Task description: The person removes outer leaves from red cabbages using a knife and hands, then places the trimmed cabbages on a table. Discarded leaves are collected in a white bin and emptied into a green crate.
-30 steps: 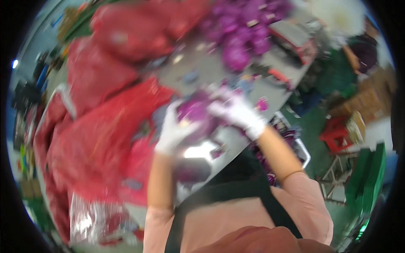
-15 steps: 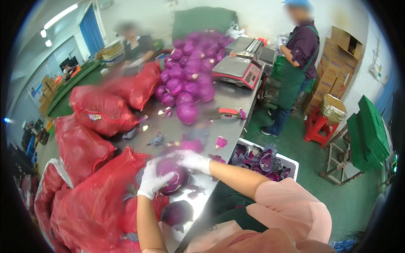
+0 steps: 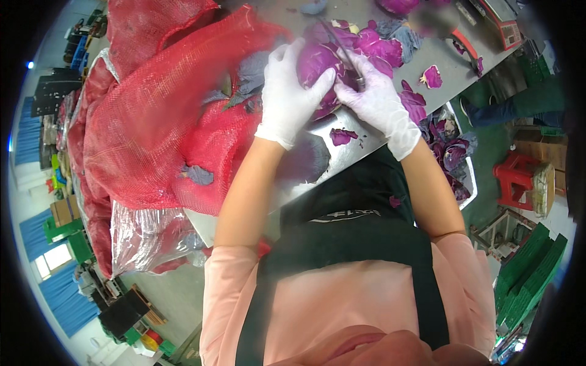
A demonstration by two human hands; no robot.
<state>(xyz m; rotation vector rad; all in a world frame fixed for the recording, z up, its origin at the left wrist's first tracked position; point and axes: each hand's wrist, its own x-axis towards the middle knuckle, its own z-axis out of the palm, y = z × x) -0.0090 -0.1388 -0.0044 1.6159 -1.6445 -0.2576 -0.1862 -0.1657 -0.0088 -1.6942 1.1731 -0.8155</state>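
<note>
A red cabbage sits between my two gloved hands above the steel table's near edge. My left hand is closed on its left side, with the thumb across the front. From the right, my right hand grips it with bent fingers. A thin, dark, curved strip like a blade runs between the cabbage and my right fingers; I cannot make out exactly what it is. Loose purple leaves lie beyond my right hand, and a small leaf piece lies below the cabbage.
Red mesh sacks crowd the left. A red-handled tool lies on the steel table at the far right. Beside the table is a white bin holding cabbage leaves. A red stool and green crates stand farther right.
The view has tilted down toward my body; the cabbage heap, scales and co-workers' upper bodies are out of frame. My right hand has moved from the cabbage's far side to its right side.
</note>
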